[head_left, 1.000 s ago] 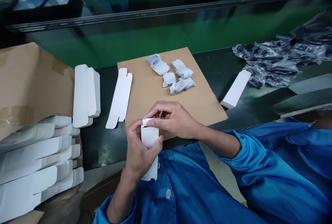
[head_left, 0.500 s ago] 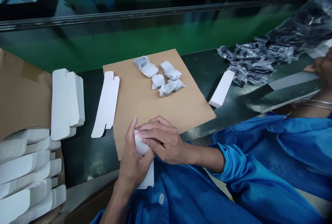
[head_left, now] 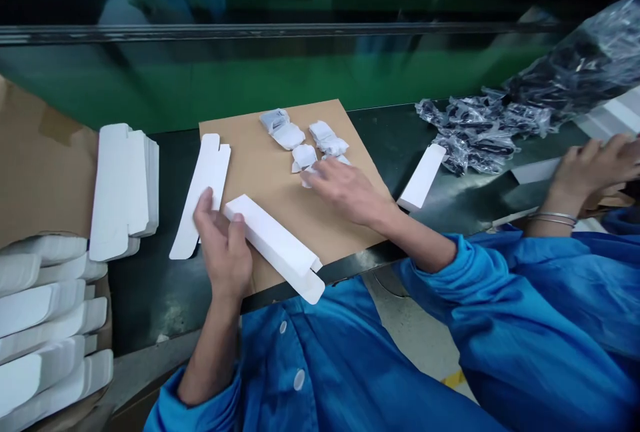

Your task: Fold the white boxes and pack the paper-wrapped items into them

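A long white box point(head_left: 275, 239) lies slantwise on the brown cardboard sheet point(head_left: 280, 189), its near end open with flaps sticking out. My left hand point(head_left: 225, 252) is open beside the box's far end, thumb apart from the fingers. Its fingertips reach the edge of a flat white carton point(head_left: 193, 202); whether they touch it I cannot tell. My right hand point(head_left: 345, 192) stretches over the nearest of several small white wrapped packets point(head_left: 289, 135), fingers extended and slightly blurred. That packet is mostly hidden beneath the hand.
Flat cartons point(head_left: 123, 192) are stacked at left, beside a cardboard box point(head_left: 45, 159) full of more. Another white box point(head_left: 423, 177) lies at right, near plastic-wrapped dark items point(head_left: 475, 129). A co-worker's hand point(head_left: 595, 169) is at far right. A green ledge point(head_left: 300, 72) runs behind.
Both hands have come apart from the white box, which now lies on the cardboard sheet. My left hand has moved left and up, my right hand forward to the packets.
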`<state>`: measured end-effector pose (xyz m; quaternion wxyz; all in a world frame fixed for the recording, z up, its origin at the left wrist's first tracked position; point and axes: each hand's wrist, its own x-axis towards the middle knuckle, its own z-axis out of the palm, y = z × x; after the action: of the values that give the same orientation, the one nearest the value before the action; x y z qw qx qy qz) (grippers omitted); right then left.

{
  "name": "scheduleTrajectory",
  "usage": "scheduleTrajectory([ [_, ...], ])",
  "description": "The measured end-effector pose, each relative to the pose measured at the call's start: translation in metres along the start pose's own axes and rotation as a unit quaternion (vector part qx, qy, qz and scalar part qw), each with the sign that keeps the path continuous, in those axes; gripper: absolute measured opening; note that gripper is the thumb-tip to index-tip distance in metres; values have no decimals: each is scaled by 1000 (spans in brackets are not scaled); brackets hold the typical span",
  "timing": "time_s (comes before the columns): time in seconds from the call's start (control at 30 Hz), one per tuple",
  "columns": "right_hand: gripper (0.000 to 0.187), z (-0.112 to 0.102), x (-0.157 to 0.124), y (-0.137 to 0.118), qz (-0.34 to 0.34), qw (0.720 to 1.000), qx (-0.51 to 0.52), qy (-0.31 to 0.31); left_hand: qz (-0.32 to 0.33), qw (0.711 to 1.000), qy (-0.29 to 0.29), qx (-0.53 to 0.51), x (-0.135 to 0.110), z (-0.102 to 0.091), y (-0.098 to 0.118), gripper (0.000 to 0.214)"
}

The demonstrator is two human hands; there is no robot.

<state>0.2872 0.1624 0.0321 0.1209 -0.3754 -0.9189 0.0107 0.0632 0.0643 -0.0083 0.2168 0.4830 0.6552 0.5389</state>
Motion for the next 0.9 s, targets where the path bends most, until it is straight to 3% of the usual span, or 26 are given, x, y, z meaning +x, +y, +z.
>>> scheduleTrajectory([
  [0.07, 19, 2, -18, -7, 121, 985, 109, 63, 172, 969, -95, 148, -6, -15, -1, 67],
  [0.13, 22, 5, -38, -12, 225, 962, 152, 44, 298, 888, -264, 231, -11, -27, 2, 74],
  [0.2, 25, 7, -56, -15, 267, 958, 99, -14, 349, 804, -401, 267, -12, -32, 6, 73],
  [0.27, 31, 6, -72, -13, 260, 964, 32, -35, 358, 769, -447, 284, -7, -30, 8, 62],
  [0.37, 35, 1, -86, -7, 160, 984, 56, -51, 337, 790, -409, 308, 4, -20, 8, 43],
  [0.47, 46, 1, -87, 1, 81, 987, 112, -82, 312, 800, -360, 365, 7, -9, 9, 57],
  [0.57, 36, 6, -80, 6, 113, 984, 119, -61, 318, 791, -371, 369, 1, 1, 12, 60],
  [0.7, 36, 6, -78, -1, 198, 969, 143, 31, 327, 778, -413, 343, -8, 4, 16, 50],
  [0.77, 37, 2, -83, -12, 195, 961, 185, 65, 321, 780, -429, 323, -9, 1, 15, 53],
  [0.83, 38, -1, -90, -23, 155, 964, 212, 50, 319, 784, -442, 297, -8, -2, 14, 57],
  [0.9, 39, -4, -95, -30, 114, 972, 207, -6, 325, 780, -457, 277, -8, -5, 13, 58],
])
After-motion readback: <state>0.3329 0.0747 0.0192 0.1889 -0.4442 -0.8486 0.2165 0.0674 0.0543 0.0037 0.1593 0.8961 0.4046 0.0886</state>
